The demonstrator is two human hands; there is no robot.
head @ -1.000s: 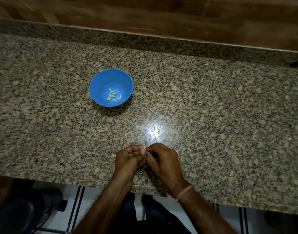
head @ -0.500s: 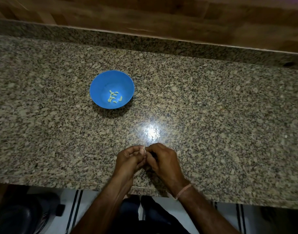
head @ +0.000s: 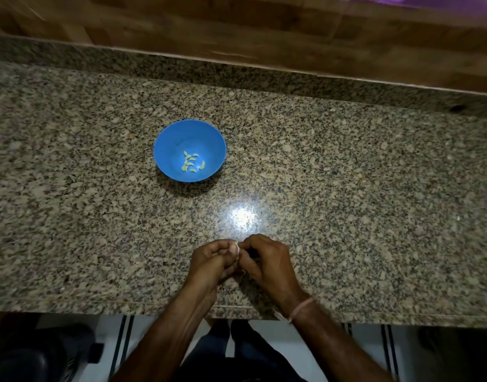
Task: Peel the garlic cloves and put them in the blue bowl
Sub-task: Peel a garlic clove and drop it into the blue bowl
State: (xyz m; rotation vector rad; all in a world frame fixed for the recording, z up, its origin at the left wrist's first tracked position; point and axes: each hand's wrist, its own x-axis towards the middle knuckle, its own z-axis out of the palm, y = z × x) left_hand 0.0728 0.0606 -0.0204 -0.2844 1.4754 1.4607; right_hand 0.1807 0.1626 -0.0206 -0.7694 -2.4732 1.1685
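Together, L hand [head: 211, 261], R hand [head: 267, 260] pinch clove [head: 236, 247]

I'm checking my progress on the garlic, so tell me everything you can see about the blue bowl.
The blue bowl is round, smooth and plain, plastic by the look, with deep sloping walls. It stands upright on the speckled granite countertop, left of centre. A handful of small pale peeled cloves lie on its bottom. Neither the left hand nor the right hand touches it; both are apart, near the front edge.
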